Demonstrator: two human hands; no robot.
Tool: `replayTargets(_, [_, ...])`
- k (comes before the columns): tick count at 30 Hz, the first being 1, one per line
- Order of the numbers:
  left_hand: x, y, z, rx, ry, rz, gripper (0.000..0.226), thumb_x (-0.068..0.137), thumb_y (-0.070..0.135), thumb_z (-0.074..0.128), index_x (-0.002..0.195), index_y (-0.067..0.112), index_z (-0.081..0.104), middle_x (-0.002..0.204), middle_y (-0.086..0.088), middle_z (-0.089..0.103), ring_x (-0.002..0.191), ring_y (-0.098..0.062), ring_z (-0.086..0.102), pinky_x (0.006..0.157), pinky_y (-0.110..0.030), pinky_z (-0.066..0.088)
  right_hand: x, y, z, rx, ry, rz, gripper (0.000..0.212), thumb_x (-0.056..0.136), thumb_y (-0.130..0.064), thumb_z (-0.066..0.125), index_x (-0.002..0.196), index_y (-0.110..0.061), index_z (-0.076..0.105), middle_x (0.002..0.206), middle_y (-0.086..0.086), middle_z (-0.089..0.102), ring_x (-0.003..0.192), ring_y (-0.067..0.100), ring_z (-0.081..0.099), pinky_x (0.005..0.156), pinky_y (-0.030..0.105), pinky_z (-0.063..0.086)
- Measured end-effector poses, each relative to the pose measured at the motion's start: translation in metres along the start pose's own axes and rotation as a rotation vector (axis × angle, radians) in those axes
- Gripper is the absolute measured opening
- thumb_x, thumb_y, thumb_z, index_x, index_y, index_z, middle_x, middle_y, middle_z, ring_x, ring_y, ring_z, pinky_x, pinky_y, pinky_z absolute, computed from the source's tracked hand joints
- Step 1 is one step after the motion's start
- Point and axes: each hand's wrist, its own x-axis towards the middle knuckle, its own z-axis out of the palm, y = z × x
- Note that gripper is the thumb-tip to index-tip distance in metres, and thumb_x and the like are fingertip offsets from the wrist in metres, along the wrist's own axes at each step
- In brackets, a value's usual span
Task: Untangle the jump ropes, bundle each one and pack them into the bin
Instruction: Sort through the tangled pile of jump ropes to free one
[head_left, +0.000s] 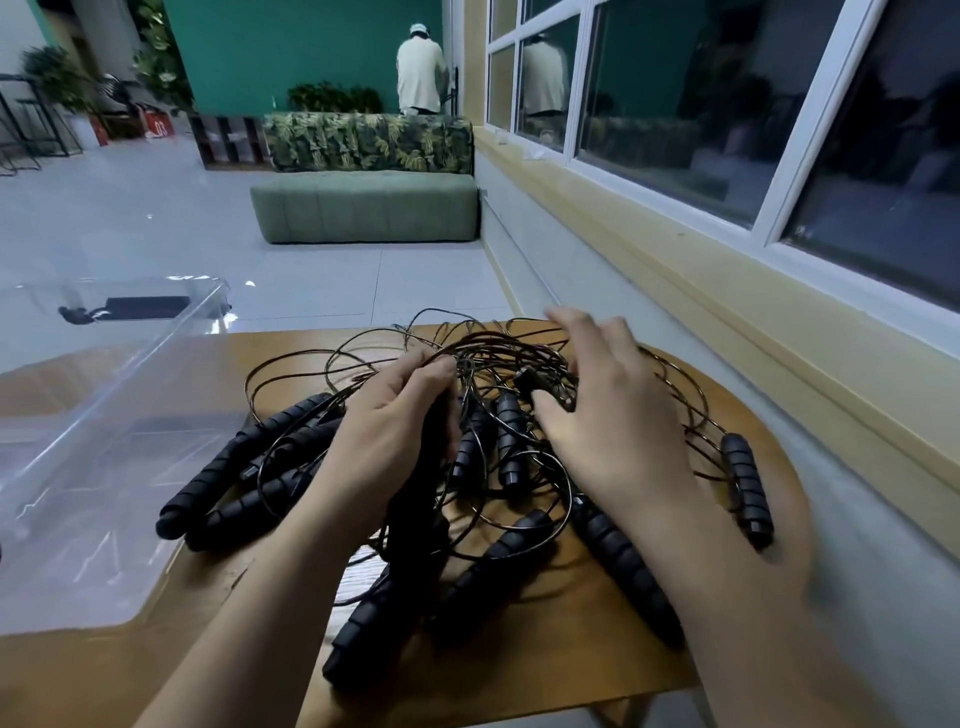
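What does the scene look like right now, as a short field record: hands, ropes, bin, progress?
left hand: grips a dark handle and some cords in the middle of the tangle
right hand: fingers spread over the tangle's right side, blurred; holds nothing that I can see
jump ropes: one tangled heap on the wooden table, black ribbed handles lying all round
bin: clear plastic, left of the heap, no rope visible inside
progress: nothing bundled yet
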Motion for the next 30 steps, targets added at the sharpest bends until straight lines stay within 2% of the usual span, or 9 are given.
replayTargets(3, [0.001, 0.003, 0.0, -0.02, -0.011, 0.013, 0.029, 0.111, 0.023, 0.049, 0.086, 0.008, 0.051, 0.069, -0.018, 0.05, 0.057, -0.029, 0.047, 0.051, -0.032, 0.039, 0.031, -0.001, -0.002, -0.121, -0.182, -0.063, 0.047, 0.099, -0.046, 0.072, 0.144, -0.034, 0.062, 0.111, -0.005, 0.045, 0.109, 0.025, 0.06, 0.085, 0.036, 0.048])
replayTargets(7, [0.003, 0.004, 0.0, -0.032, 0.012, 0.013, 0.026, 0.111, 0.021, 0.051, 0.089, 0.01, 0.052, 0.069, -0.016, 0.052, 0.056, -0.026, 0.05, 0.051, -0.031, 0.04, 0.07, 0.005, -0.009, -0.084, -0.377, -0.125, 0.027, 0.102, -0.048, 0.068, 0.115, -0.026, 0.078, 0.102, -0.001, 0.051, 0.106, 0.03, 0.059, 0.091, 0.04, 0.048])
replayTargets(11, [0.009, 0.0, -0.002, 0.088, 0.059, 0.01, 0.004, 0.102, 0.021, 0.068, 0.101, 0.017, 0.066, 0.066, -0.008, 0.062, 0.058, -0.024, 0.06, 0.058, -0.032, 0.046, 0.088, -0.012, -0.044, -0.043, -0.383, -0.233, 0.032, 0.102, -0.048, 0.07, 0.096, -0.019, 0.08, 0.09, 0.0, 0.061, 0.085, 0.019, 0.058, 0.07, 0.035, 0.037])
replayTargets(14, [0.009, 0.001, 0.006, -0.005, 0.032, -0.015, 0.02, 0.095, 0.016, 0.077, 0.114, 0.023, 0.075, 0.072, 0.0, 0.063, 0.062, -0.022, 0.061, 0.059, -0.028, 0.047, 0.093, -0.033, -0.07, 0.089, -0.407, -0.299, 0.033, 0.098, -0.048, 0.075, 0.084, -0.018, 0.077, 0.068, -0.003, 0.062, 0.06, 0.004, 0.05, 0.056, 0.025, 0.035])
replayTargets(16, [0.006, 0.004, 0.012, -0.13, -0.008, -0.04, 0.023, 0.093, 0.015, 0.079, 0.113, 0.026, 0.078, 0.082, 0.003, 0.061, 0.067, -0.022, 0.061, 0.06, -0.027, 0.048, 0.092, -0.044, -0.076, 0.184, -0.456, -0.32, 0.031, 0.097, -0.045, 0.077, 0.083, -0.017, 0.078, 0.064, -0.002, 0.062, 0.055, 0.002, 0.047, 0.054, 0.021, 0.035])
replayTargets(19, [0.002, 0.006, 0.017, -0.236, -0.029, -0.066, 0.012, 0.092, 0.018, 0.08, 0.103, 0.021, 0.077, 0.09, -0.001, 0.06, 0.064, -0.019, 0.061, 0.057, -0.026, 0.047, 0.087, -0.052, -0.075, 0.287, -0.522, -0.334, 0.023, 0.096, -0.039, 0.08, 0.089, -0.017, 0.081, 0.073, 0.006, 0.073, 0.058, 0.005, 0.055, 0.057, 0.02, 0.041])
replayTargets(26, [0.001, 0.01, 0.019, -0.349, -0.067, -0.074, 0.018, 0.086, 0.009, 0.08, 0.102, 0.015, 0.076, 0.083, -0.002, 0.064, 0.059, -0.018, 0.054, 0.059, -0.027, 0.039, 0.082, -0.053, -0.061, 0.484, -0.43, -0.261, 0.012, 0.094, -0.023, 0.084, 0.093, -0.012, 0.08, 0.07, 0.009, 0.075, 0.058, 0.018, 0.07, 0.059, 0.025, 0.056])
replayTargets(28, [0.003, 0.008, 0.017, -0.317, -0.032, -0.051, 0.014, 0.088, 0.01, 0.08, 0.1, 0.011, 0.072, 0.075, -0.004, 0.062, 0.056, -0.02, 0.052, 0.058, -0.028, 0.037, 0.078, -0.051, -0.057, 0.48, -0.411, -0.269, 0.012, 0.091, -0.026, 0.087, 0.097, -0.018, 0.08, 0.076, 0.004, 0.077, 0.062, 0.013, 0.07, 0.061, 0.022, 0.054])
replayTargets(30, [0.004, 0.006, 0.014, -0.289, 0.009, -0.021, 0.013, 0.092, 0.011, 0.079, 0.102, 0.009, 0.071, 0.07, -0.007, 0.06, 0.054, -0.02, 0.053, 0.054, -0.026, 0.04, 0.074, -0.046, -0.05, 0.368, -0.39, -0.266, 0.026, 0.085, -0.039, 0.091, 0.105, -0.028, 0.077, 0.087, -0.006, 0.074, 0.068, 0.002, 0.064, 0.066, 0.021, 0.05])
